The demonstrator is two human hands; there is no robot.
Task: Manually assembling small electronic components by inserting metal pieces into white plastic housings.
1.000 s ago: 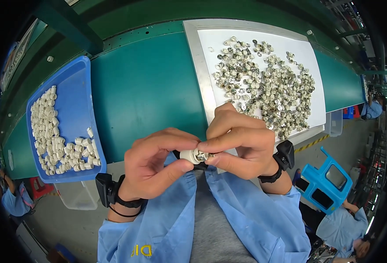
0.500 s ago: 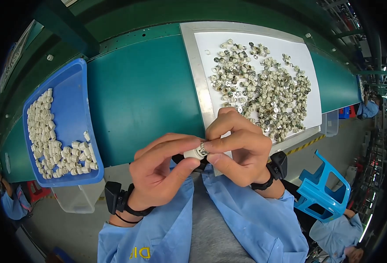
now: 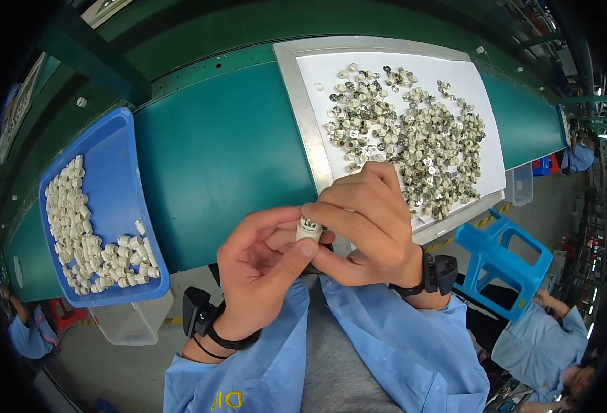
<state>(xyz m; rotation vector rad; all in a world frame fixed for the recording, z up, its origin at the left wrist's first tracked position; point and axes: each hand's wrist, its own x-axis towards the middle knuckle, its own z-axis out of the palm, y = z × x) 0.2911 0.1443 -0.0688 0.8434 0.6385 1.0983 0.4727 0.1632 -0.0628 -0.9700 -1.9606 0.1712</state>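
A small white cylindrical plastic housing with a metal-contact insert in its upper opening is between my hands, over the near edge of the green bench. My left hand is closed around it, thumb on its front and fingers behind. My right hand is curled at the other side; its index fingertip presses at the insert's top edge and its thumb is lower, beside the housing. The far side of the housing is hidden by fingers.
On the left, a blue tray holds many white housings. A metal-framed white board on the right carries many small metal-and-white inserts. Past the near edge are a blue plastic stool, a clear bin and a co-worker.
The housing has been turned more upright, its insert now facing up. My right fingers have shifted from pinching beside the insert to its top edge. The view has moved slightly.
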